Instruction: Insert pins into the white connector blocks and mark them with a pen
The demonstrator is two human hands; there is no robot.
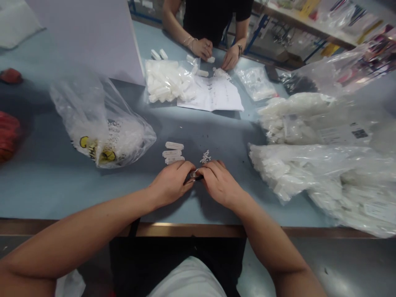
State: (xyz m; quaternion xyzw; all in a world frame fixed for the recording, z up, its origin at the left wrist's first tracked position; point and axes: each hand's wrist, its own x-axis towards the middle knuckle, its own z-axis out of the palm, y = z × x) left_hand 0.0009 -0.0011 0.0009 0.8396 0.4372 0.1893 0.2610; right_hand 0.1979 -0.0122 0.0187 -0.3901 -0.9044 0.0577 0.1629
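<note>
Close to the table's near edge, my left hand (171,183) and my right hand (220,181) meet with fingers closed. Between the fingertips is a small white plastic piece (194,174), mostly hidden, with something dark along its lower side. Both hands appear to pinch it. Just beyond my left hand, three flat white plastic strips with small slots (173,153) lie in a column. A little heap of tiny white parts (205,156) lies just past my right fingers.
A clear bag of tiny white parts (123,138) stands at left. Large bags of white pieces (287,165) fill the right side. Across the table, a co-worker's hands (206,49) handle a white piece beside an open bag (168,80) and a paper sheet (213,97).
</note>
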